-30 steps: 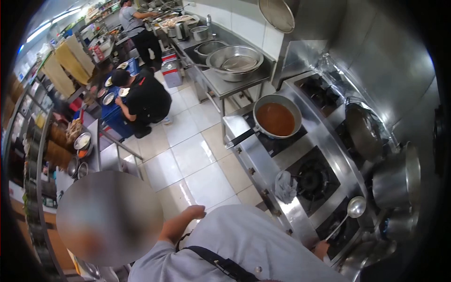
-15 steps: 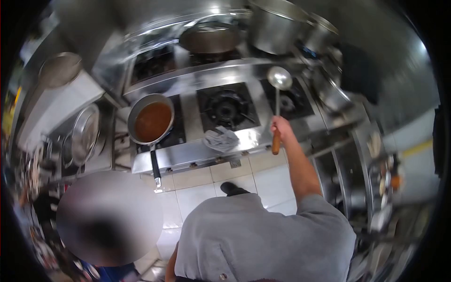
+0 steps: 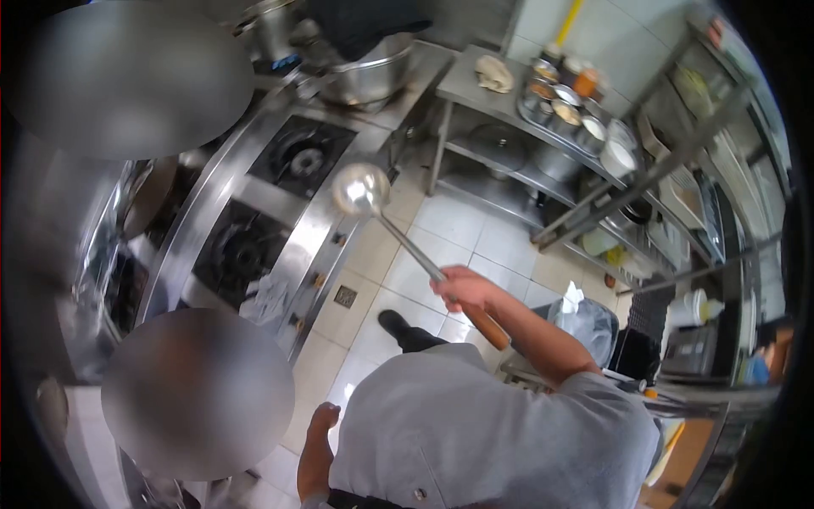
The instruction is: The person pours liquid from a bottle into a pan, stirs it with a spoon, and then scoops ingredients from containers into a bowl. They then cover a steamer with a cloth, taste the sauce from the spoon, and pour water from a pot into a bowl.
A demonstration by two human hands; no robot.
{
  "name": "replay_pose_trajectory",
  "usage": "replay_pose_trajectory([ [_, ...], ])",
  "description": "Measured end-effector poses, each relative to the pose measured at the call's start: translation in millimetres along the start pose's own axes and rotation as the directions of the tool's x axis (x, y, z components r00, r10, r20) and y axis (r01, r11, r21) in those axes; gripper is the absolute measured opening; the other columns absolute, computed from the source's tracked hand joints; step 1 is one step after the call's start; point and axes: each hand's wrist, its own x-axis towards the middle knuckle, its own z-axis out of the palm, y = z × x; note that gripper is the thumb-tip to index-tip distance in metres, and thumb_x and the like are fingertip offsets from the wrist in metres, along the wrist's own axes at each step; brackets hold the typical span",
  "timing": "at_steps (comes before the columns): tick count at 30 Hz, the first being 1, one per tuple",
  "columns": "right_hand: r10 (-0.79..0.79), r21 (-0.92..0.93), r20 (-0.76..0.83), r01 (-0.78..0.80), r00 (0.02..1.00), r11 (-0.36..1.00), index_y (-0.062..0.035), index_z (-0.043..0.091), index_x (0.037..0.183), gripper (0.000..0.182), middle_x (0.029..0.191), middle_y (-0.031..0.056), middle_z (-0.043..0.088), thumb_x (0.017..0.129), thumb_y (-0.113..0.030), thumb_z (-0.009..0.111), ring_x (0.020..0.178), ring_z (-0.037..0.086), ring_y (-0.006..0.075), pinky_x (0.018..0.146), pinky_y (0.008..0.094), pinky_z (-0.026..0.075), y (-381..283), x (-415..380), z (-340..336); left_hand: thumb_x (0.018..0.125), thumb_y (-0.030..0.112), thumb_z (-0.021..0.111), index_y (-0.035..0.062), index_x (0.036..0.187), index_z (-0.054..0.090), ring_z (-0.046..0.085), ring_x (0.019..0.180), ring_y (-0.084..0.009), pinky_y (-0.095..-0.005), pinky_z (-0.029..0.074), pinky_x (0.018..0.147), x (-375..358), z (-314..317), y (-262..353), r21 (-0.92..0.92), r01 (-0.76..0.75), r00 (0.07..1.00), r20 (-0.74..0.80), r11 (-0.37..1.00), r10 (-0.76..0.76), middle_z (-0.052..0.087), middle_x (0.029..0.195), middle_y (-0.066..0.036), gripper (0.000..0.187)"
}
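Observation:
My right hand [image 3: 462, 291] grips a long steel ladle [image 3: 362, 190] by its shaft just above the wooden handle. The ladle's bowl hangs in the air over the front edge of the stainless stove [image 3: 297, 233], near the burners [image 3: 301, 158]. My left hand [image 3: 320, 422] hangs low beside my body, fingers loosely curled and holding nothing. I wear a grey shirt. A crumpled grey cloth [image 3: 270, 297] lies on the stove's front ledge.
A large steel pot [image 3: 369, 75] stands at the stove's far end. To the right, a steel rack [image 3: 543, 127] carries several seasoning containers and bowls. A bin lined with a plastic bag [image 3: 587, 322] stands near my right arm. The floor is white tile [image 3: 462, 229].
My view has swung right, away from the pan of orange sauce toward the seasoning rack. The ladle has come off the stove back and now points across the stove's front edge.

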Motion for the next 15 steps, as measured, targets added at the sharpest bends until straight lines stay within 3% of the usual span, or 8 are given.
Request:
replay_pose_trajectory([
  [2, 0.075, 0.059, -0.051, -0.072, 0.996, 0.996, -0.0029, 0.054, 0.086, 0.009, 0.066, 0.0054, 0.049, 0.084, -0.009, 0.06, 0.046, 0.045, 0.0135, 0.042, 0.0283, 0.036, 32, -14, -30, 0.092, 0.038, 0.048, -0.0005, 0.107, 0.064, 0.058, 0.111, -0.0393, -0.0447, 0.045, 0.097, 28, -48, 34, -0.155, -0.123, 0.988, 0.069, 0.98, 0.135, 0.063, 0.115, -0.024, 0.044],
  [3, 0.106, 0.044, -0.108, -0.102, 0.988, 0.994, -0.002, 0.055, 0.085, 0.01, 0.066, 0.0061, 0.05, 0.083, -0.01, 0.061, 0.047, 0.046, 0.0142, 0.042, 0.0292, 0.038, 46, -17, -43, 0.092, 0.037, 0.048, -0.0004, 0.107, 0.064, 0.059, 0.107, -0.0408, -0.0451, 0.046, 0.094, 40, -67, 57, -0.113, -0.14, 0.978, 0.137, 0.984, 0.155, 0.063, 0.114, -0.024, 0.043],
  [4, 0.137, 0.03, -0.164, -0.134, 0.977, 0.991, -0.0011, 0.055, 0.084, 0.011, 0.067, 0.0068, 0.051, 0.083, -0.011, 0.061, 0.047, 0.046, 0.0149, 0.043, 0.0301, 0.04, 59, -18, -56, 0.092, 0.037, 0.048, -0.0004, 0.107, 0.064, 0.059, 0.107, -0.0408, -0.0451, 0.046, 0.094, 50, -78, 81, -0.092, -0.158, 0.976, 0.136, 0.983, 0.169, 0.063, 0.114, -0.024, 0.043],
  [6, 0.208, 0.001, -0.277, -0.216, 0.938, 0.976, 0.0009, 0.056, 0.082, 0.013, 0.067, 0.0073, 0.052, 0.082, -0.011, 0.061, 0.049, 0.049, 0.016, 0.046, 0.0314, 0.045, 90, -11, -85, 0.091, 0.037, 0.049, -0.0003, 0.104, 0.065, 0.059, 0.103, -0.0426, -0.0469, 0.047, 0.091, 71, -98, 129, -0.248, -0.156, 0.985, 0.04, 0.956, 0.171, 0.063, 0.108, -0.025, 0.042],
  [7, 0.249, 0.027, -0.304, -0.253, 0.919, 0.967, 0.0019, 0.057, 0.083, 0.014, 0.067, 0.0076, 0.053, 0.081, -0.011, 0.061, 0.049, 0.05, 0.0161, 0.047, 0.0319, 0.046, 96, -11, -97, 0.091, 0.037, 0.05, -0.0014, 0.105, 0.065, 0.059, 0.105, -0.0423, -0.0459, 0.047, 0.091, 78, -108, 148, -0.361, -0.282, 0.953, -0.001, 0.889, 0.302, 0.064, 0.109, -0.025, 0.044],
  [10, 0.339, 0.045, -0.419, -0.354, 0.842, 0.934, 0.0035, 0.06, 0.086, 0.015, 0.07, 0.0094, 0.056, 0.081, -0.011, 0.062, 0.051, 0.053, 0.016, 0.048, 0.033, 0.047, 116, -4, -142, 0.091, 0.038, 0.05, -0.0015, 0.105, 0.065, 0.059, 0.105, -0.0421, -0.0457, 0.047, 0.091, 125, -149, 210, -0.263, -0.366, 0.924, 0.016, 0.893, 0.383, 0.064, 0.109, -0.025, 0.044],
  [15, 0.441, 0.406, -0.433, -0.267, 0.786, 0.874, 0.0057, 0.057, 0.086, 0.017, 0.061, 0.0096, 0.053, 0.081, -0.009, 0.064, 0.047, 0.052, 0.0171, 0.045, 0.0338, 0.046, 146, -7, -212, 0.091, 0.038, 0.05, -0.0018, 0.105, 0.065, 0.059, 0.106, -0.0416, -0.0453, 0.047, 0.091, 187, -207, 292, -0.024, -0.501, 0.853, 0.153, 0.865, 0.498, 0.064, 0.109, -0.025, 0.045],
])
